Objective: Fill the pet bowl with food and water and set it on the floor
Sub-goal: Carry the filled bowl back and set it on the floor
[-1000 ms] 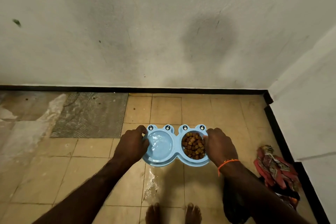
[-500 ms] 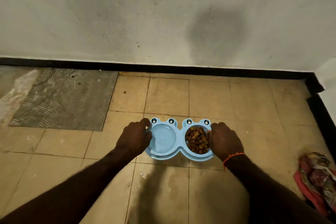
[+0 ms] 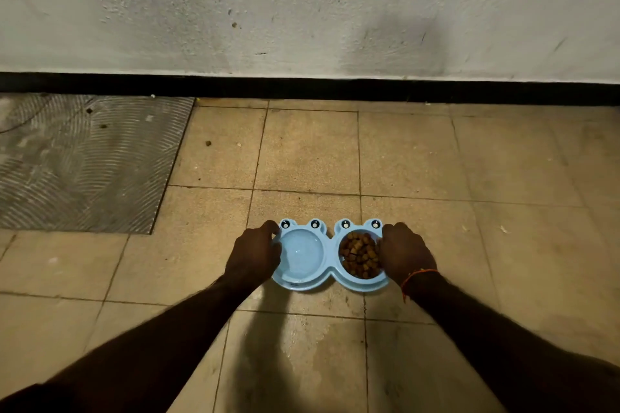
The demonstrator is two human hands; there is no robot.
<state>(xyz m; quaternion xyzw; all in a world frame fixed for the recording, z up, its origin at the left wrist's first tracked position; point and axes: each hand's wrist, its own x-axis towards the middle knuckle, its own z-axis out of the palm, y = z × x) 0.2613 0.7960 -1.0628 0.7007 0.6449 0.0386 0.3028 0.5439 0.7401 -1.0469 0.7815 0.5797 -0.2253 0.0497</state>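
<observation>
While fingertips are hidden under the rim, left hand (image 3: pixel 255 255) and right hand (image 3: pixel 404 253) each grip an end of the pet bowl (image 3: pixel 330 253), water left, kibble (image 3: pixel 359 255) right, probably touching the tiled floor (image 3: pixel 436 161), open tiles up to the wall (image 3: pixel 302 3).

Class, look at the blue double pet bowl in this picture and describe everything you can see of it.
The pet bowl is one light blue, plastic-looking piece with two round wells and four frog-like eyes along its far edge. The left well holds clear water; the right well is full of brown kibble. It sits level, low over the tiled floor; whether it touches down cannot be told. The left hand grips its left end and the right hand its right end.
</observation>
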